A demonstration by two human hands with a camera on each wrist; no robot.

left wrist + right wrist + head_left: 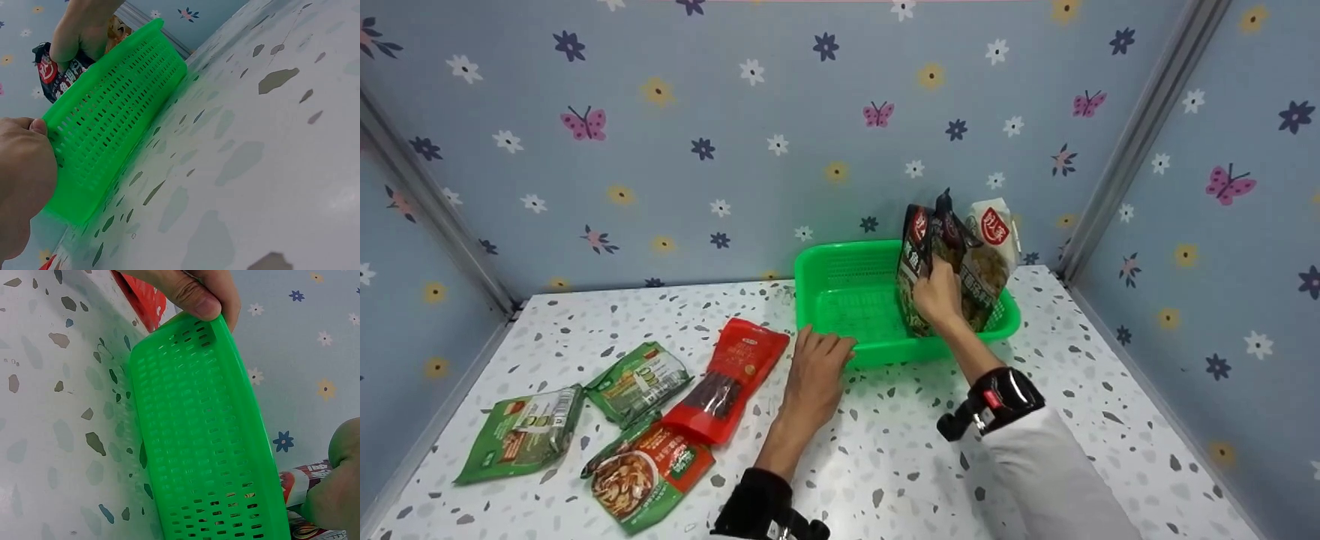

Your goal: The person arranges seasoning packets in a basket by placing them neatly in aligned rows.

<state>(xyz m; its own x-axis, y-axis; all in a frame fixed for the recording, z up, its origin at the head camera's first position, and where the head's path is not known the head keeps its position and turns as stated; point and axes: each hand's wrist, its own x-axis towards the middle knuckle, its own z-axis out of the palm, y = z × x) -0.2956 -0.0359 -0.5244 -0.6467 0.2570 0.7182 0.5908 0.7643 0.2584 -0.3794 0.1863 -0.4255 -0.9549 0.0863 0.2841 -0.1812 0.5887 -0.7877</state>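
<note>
While the left hand [815,375] holds the green basket [808,277] by its front left corner, the right hand [937,296] reaches over the front rim into the basket's other end. From the right wrist's side I can see the left thumb lying against the outside of the rim, the fingers hooked over to the inner side, so that hand is clamped on the plastic. The right hand is closed too, its fingers curled on the dark packets [913,244], with the tips tucked between the two and hidden; which of the pair it grips I cannot tell.

Those two stand in the right half of the basket, side by side, their tops poking well above the rim and above the right hand. Just to the right of that hand a pale-topped packet [991,244] stands tilted in the same end, touching its dark neighbour. The left half of the basket, nearest the left hand, shows its bare floor.

On the speckled counter [900,442], a red packet [742,360] lies slantwise near the left hand, well apart from the right one. Its lower end overlaps an orange-and-green packet [652,472]. Farther left lie two green packets [641,382], near each other. Behind the basket rises a flowered wall [750,165], and a black band [1009,397] wraps the right wrist, above a pale sleeve [1057,480].
</note>
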